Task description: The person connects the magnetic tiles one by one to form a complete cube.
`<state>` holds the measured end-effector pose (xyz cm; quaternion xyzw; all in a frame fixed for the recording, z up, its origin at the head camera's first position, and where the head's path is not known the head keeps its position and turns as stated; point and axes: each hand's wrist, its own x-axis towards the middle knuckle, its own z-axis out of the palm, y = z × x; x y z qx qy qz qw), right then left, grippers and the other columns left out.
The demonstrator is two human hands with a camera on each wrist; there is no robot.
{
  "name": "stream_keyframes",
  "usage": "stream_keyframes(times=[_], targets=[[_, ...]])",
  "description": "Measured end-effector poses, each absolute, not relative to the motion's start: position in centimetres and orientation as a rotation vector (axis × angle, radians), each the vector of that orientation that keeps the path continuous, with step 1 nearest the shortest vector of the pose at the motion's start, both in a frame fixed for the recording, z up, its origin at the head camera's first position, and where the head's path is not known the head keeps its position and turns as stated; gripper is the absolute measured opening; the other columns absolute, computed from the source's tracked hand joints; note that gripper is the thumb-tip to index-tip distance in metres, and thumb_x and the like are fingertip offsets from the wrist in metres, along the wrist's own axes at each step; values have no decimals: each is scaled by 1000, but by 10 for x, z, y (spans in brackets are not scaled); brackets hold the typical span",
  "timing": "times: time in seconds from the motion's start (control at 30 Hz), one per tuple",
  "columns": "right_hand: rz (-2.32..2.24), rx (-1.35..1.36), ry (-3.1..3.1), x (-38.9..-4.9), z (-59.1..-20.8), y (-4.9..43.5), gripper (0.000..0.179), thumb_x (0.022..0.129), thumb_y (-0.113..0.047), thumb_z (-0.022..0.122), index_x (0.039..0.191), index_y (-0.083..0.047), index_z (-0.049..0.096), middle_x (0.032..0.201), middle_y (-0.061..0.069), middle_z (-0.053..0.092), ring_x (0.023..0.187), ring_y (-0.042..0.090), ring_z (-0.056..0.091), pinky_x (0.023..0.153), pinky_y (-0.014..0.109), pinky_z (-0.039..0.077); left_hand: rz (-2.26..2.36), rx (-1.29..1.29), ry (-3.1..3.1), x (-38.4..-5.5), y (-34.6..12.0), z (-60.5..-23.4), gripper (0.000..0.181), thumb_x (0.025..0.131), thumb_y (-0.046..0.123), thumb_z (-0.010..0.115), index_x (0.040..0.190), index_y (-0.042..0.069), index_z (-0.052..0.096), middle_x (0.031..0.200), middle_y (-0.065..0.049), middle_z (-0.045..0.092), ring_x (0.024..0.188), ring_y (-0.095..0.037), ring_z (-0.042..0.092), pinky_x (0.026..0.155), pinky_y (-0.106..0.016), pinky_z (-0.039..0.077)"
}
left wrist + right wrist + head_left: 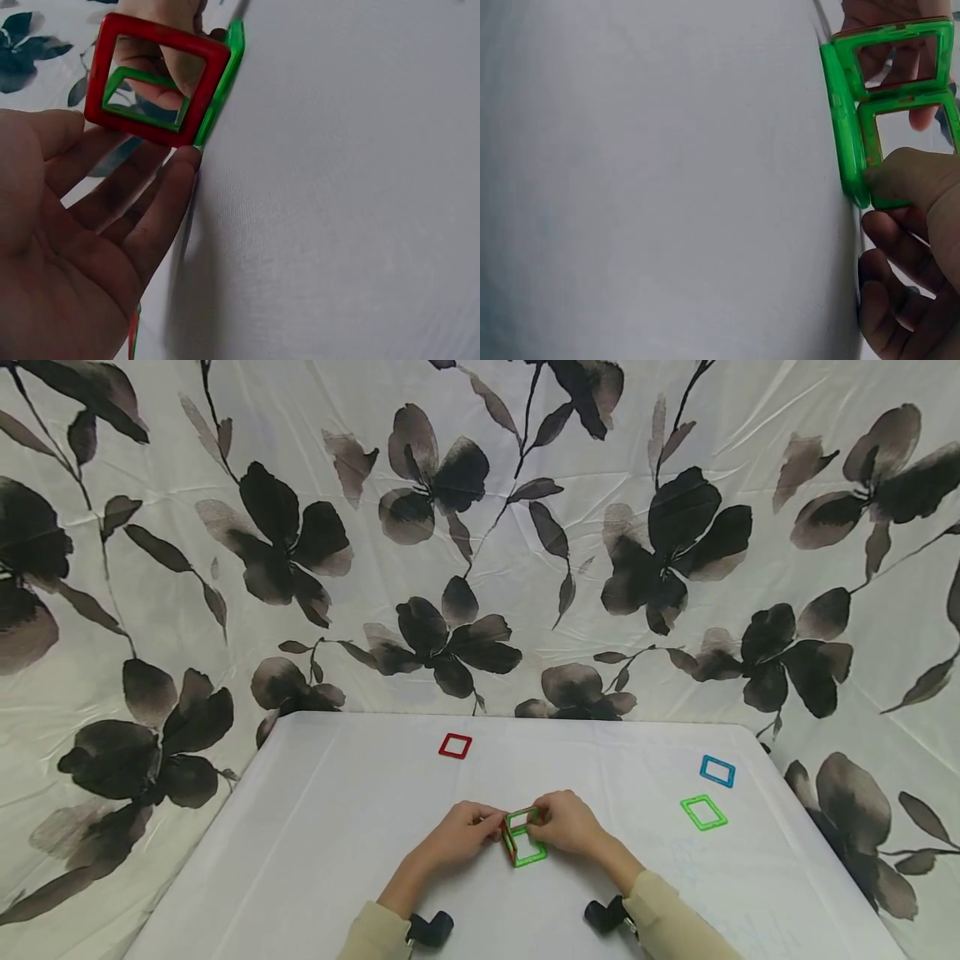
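Three square magnetic tiles stand joined at the middle front of the table. A green tile lies flat; a red tile rises from its left side and another green tile stands at its back. My left hand pinches the red tile by its edge, thumb on one side and fingers at the lower part. The right hand holds the upright green tile between thumb and fingers, its thumb lying over the frame in the right wrist view. Those fingers partly hide the green tile in the head view.
A loose red tile lies near the table's back edge. To the right lie a blue tile and a green tile. The white table meets a floral cloth behind.
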<state>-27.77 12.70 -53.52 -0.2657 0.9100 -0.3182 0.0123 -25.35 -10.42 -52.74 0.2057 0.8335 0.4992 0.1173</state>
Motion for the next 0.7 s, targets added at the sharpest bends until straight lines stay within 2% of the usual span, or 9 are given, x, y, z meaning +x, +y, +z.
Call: stream_keyframes(times=[0.1, 0.4, 0.57, 0.7], targets=[[-995, -867, 2812, -281, -536, 127, 7, 81, -16, 77, 79, -16, 70, 67, -14, 59, 58, 2, 52, 54, 23, 44, 1476, 590, 2407, -254, -106, -528, 31, 101, 30, 53, 97, 9, 74, 82, -4, 68, 76, -15, 59, 65, -24, 48], [-1047, -915, 2733, -286, -536, 128, 8, 81, -15, 78, 86, -16, 72, 69, -14, 59, 59, 4, 53, 55, 24, 45, 1476, 598, 2331, -255, -106, -529, 31, 101, 30, 54, 109, 7, 73, 84, -4, 66, 76, -15, 57, 65, -26, 47], [-1065, -914, 2720, -287, -538, 129, 9, 81, -16, 78, 86, -17, 71, 70, -15, 60, 60, 4, 52, 56, 24, 44, 1504, 611, 2291, -254, -107, -530, 27, 101, 26, 55, 111, 7, 72, 83, -10, 65, 75, -17, 54, 63, -28, 46], [-1092, -910, 2694, -287, -538, 130, 11, 81, -18, 80, 88, -18, 71, 71, -15, 60, 62, 4, 53, 58, 25, 45, 1523, 606, 2283, -245, -105, -515, 26, 101, 19, 54, 111, 1, 70, 86, -19, 64, 78, -25, 55, 65, -32, 46]])
